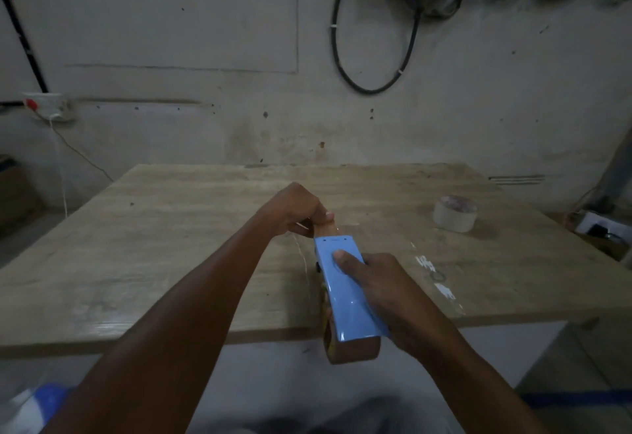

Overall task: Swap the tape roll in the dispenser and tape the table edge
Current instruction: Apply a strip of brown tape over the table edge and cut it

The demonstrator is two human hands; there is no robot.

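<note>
A head-worn camera looks down at 2 bare forearms reaching over a worn wooden table (171, 245) set against a stained wall. At far left a wall socket (48, 107) trails a thin white cord. Moving right, the left hand (294, 209) sits at the centre, its fingers pressed together, pinching the free brown tape end (325, 230) where it leaves the front of the tool. Just right of that, the blue tape dispenser (345, 293) is held above the table's near edge, its long axis running from the person's body away toward the wall, front end farthest. The brown tape roll (355, 350) loaded in it shows at the rear, nearest the person. The right hand (393, 293) wraps the dispenser's right side in a closed grip, thumb pressed flat on the blue top. So the tape end lies straight ahead of the right hand's hold, and the left hand is the nearer to it. Further right, a pale spare tape roll (455, 213) stands alone on the table, well apart from both hands. The swap looks done; taping the edge seems not yet begun.
</note>
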